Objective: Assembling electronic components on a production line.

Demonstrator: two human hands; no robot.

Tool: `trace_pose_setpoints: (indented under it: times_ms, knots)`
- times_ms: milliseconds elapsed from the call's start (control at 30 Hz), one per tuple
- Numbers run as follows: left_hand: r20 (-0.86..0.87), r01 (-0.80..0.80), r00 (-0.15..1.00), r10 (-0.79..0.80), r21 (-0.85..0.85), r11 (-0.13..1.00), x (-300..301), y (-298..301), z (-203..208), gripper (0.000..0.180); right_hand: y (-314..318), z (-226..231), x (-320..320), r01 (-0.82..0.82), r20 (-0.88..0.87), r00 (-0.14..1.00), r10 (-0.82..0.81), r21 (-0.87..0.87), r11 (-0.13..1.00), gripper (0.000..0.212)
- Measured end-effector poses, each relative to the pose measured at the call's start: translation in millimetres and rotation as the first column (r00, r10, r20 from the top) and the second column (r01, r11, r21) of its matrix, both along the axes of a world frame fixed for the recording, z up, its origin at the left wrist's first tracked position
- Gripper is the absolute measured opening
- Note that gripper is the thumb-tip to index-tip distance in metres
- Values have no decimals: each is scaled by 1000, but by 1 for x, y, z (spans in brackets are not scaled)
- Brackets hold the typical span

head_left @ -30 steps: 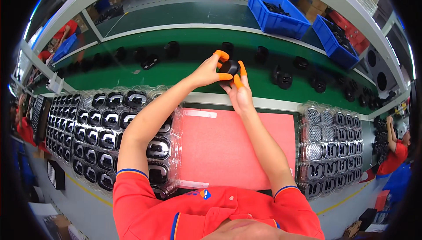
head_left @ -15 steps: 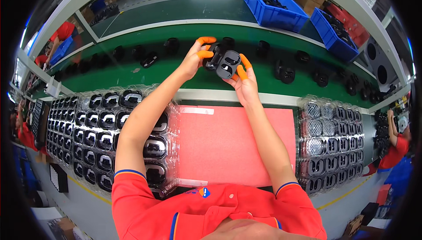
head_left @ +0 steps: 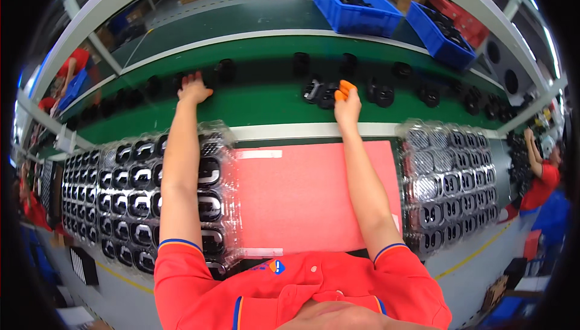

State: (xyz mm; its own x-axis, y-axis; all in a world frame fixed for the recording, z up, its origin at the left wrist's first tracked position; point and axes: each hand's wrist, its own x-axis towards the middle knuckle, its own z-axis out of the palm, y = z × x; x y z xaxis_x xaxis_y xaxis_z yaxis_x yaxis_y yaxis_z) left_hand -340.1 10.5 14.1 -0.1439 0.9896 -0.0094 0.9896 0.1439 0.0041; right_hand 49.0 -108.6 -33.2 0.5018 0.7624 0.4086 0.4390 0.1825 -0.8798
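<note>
Currently, the left hand [head_left: 194,91] stretches over the green worktop [head_left: 254,100], its grip spread, fingertips at a dark case [head_left: 179,79]; whether they touch it cannot be told. The right hand [head_left: 347,108], wearing orange finger cots [head_left: 345,86], curls at an open black case [head_left: 327,96] lying on the worktop; I cannot tell if that grip pinches the case or only rests against it. More black cases [head_left: 225,70] stand scattered around. Nearer the body, a pink mat [head_left: 308,197] lies between 2 stretches of clear plastic trays [head_left: 427,162] with black parts, and 2 blue bins [head_left: 368,23] stand beyond.
</note>
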Motion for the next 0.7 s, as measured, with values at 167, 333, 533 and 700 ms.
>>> trace_pose_setpoints:
  times_ms: [167, 333, 533, 700]
  knots:
    - [-54, 24, 998, -34, -187, 982, -6, 8, -10, 80, -22, 52, 43, -98, 93, 992, 80, 215, 972, 27]
    - [111, 171, 979, -169, -14, 985, -3, 10, -8, 89, -94, 135, 128, -253, 671, 671, 314, -190, 949, 36]
    - [932, -61, 361, 23, -1, 998, 30, -12, 38, 58, -223, 137, 224, 153, 524, 541, 658, -830, 536, 76]
    - [788, -278, -613, -56, -148, 949, -28, 27, 24, 19, -269, 110, 263, 209, 699, 547, 461, -647, 734, 77]
